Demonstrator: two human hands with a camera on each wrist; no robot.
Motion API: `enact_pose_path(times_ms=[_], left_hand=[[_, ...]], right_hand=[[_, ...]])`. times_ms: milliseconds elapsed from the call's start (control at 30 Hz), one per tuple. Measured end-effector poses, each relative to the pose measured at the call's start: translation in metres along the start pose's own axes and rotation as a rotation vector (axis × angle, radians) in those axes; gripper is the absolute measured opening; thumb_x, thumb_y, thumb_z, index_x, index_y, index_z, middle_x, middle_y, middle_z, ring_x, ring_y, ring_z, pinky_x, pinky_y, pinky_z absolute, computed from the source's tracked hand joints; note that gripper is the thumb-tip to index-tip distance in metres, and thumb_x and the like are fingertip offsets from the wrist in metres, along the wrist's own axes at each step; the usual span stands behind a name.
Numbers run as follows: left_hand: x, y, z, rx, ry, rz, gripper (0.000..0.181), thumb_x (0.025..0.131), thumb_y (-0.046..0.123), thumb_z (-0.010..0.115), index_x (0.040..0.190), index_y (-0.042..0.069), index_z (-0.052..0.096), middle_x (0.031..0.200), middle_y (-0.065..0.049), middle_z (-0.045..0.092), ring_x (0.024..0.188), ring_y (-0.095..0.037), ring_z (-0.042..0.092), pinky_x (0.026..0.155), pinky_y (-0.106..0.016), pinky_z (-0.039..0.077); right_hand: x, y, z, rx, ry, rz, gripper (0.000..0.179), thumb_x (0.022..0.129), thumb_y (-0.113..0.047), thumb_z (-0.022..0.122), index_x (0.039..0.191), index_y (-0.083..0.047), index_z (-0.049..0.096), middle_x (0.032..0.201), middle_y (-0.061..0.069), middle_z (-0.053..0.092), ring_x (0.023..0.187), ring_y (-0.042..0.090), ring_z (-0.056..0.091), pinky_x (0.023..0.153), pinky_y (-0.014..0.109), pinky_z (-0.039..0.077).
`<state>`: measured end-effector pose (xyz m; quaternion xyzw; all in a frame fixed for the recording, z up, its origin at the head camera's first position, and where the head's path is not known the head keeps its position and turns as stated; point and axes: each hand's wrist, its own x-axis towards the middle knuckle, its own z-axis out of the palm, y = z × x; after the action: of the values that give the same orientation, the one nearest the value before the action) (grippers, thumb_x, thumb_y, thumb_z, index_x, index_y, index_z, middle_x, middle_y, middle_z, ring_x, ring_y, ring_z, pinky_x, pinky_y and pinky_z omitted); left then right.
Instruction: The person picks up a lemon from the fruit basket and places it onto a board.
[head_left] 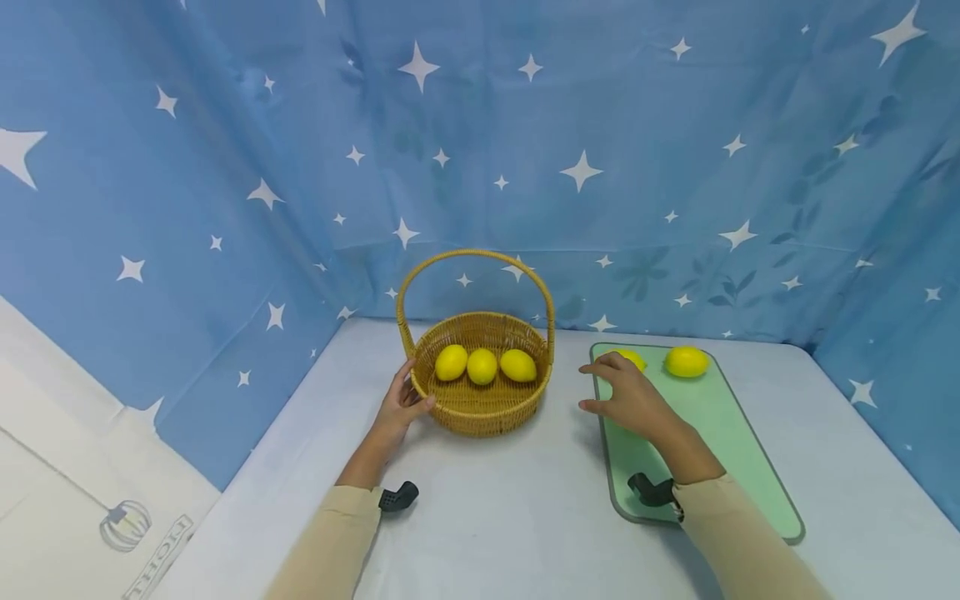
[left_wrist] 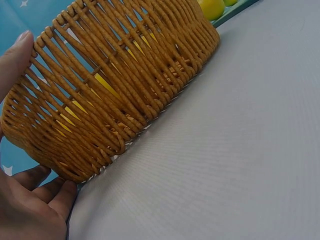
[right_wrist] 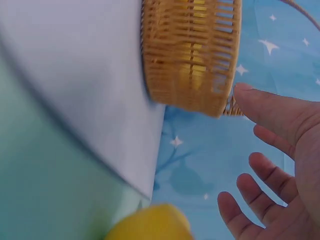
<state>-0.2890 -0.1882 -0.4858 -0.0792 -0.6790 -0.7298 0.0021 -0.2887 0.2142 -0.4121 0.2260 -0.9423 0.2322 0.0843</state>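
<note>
A wicker basket [head_left: 487, 425] with a tall arched handle stands on the table, with three lemons [head_left: 482, 367] in a row inside it. My left hand [head_left: 394, 414] holds the basket's left side. Its thumb lies at the rim and its fingers touch the lower wall in the left wrist view. Over the left edge of a green cutting board [head_left: 720, 442] hovers my right hand [head_left: 633, 398], fingers apart and nothing between them. Behind that hand, one lemon [head_left: 628, 358] is partly hidden on the board; another lemon [head_left: 686, 362] lies to its right.
The white table [head_left: 495, 525] runs up to a blue curtain [head_left: 480, 167] with white stars, which hangs behind the basket and along both sides. A pale printed cloth [head_left: 75, 467] lies at the lower left.
</note>
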Motion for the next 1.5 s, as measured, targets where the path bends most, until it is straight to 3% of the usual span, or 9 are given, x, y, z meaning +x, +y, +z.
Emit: enact_pose_path(times_ms=[200,367,633,900,1300,1500], left_hand=[[-0.001,-0.002,-0.001,-0.012,0.029,-0.012,0.081,0.092,0.002,0.065,0.155,0.028,0.021,0.159,-0.016,0.016,0.145,-0.028,0.019,0.115,-0.042,0.022],[0.0,-0.001,-0.001,-0.031,-0.002,-0.023,0.083,0.093,0.002,0.064,0.156,0.027,0.017,0.16,-0.016,0.012,0.145,-0.028,0.016,0.115,-0.04,0.02],[-0.007,0.022,0.007,-0.04,-0.054,-0.026,0.087,0.092,0.002,0.065,0.158,0.018,0.01,0.159,-0.023,0.008,0.145,-0.035,0.012,0.115,-0.043,0.018],[-0.011,0.029,0.012,-0.024,-0.039,-0.04,0.086,0.092,0.002,0.065,0.158,0.017,0.011,0.159,-0.023,0.009,0.145,-0.036,0.013,0.115,-0.043,0.019],[-0.011,0.029,0.01,-0.008,-0.032,-0.034,0.085,0.092,0.003,0.064,0.158,0.017,0.011,0.159,-0.023,0.008,0.146,-0.035,0.011,0.115,-0.043,0.018],[-0.006,0.023,0.008,0.004,-0.026,-0.047,0.086,0.092,0.005,0.066,0.157,0.02,0.012,0.159,-0.021,0.012,0.145,-0.033,0.015,0.115,-0.042,0.02]], right_hand=[[0.015,-0.018,0.009,0.023,-0.011,-0.039,0.055,0.082,-0.029,0.08,0.13,-0.01,0.062,0.126,0.01,0.05,0.11,0.03,0.049,0.087,0.047,0.048],[0.027,-0.032,0.013,0.035,-0.006,-0.075,0.054,0.083,-0.029,0.079,0.131,-0.01,0.062,0.126,0.009,0.051,0.109,0.03,0.052,0.087,0.047,0.049],[0.046,-0.051,0.023,0.092,-0.058,-0.096,0.054,0.087,-0.028,0.075,0.134,-0.008,0.058,0.131,0.008,0.051,0.104,0.028,0.057,0.084,0.042,0.051],[0.062,-0.061,0.04,0.104,-0.106,-0.09,0.05,0.09,-0.027,0.072,0.135,-0.011,0.058,0.128,0.005,0.051,0.11,0.026,0.055,0.089,0.043,0.05],[0.084,-0.072,0.053,-0.077,-0.207,-0.124,0.057,0.089,-0.026,0.073,0.14,-0.01,0.054,0.13,0.007,0.05,0.116,0.023,0.05,0.096,0.04,0.046],[0.095,-0.075,0.056,-0.172,-0.269,-0.072,0.066,0.089,-0.028,0.073,0.147,-0.015,0.045,0.146,0.013,0.039,0.13,0.031,0.042,0.105,0.047,0.039]])
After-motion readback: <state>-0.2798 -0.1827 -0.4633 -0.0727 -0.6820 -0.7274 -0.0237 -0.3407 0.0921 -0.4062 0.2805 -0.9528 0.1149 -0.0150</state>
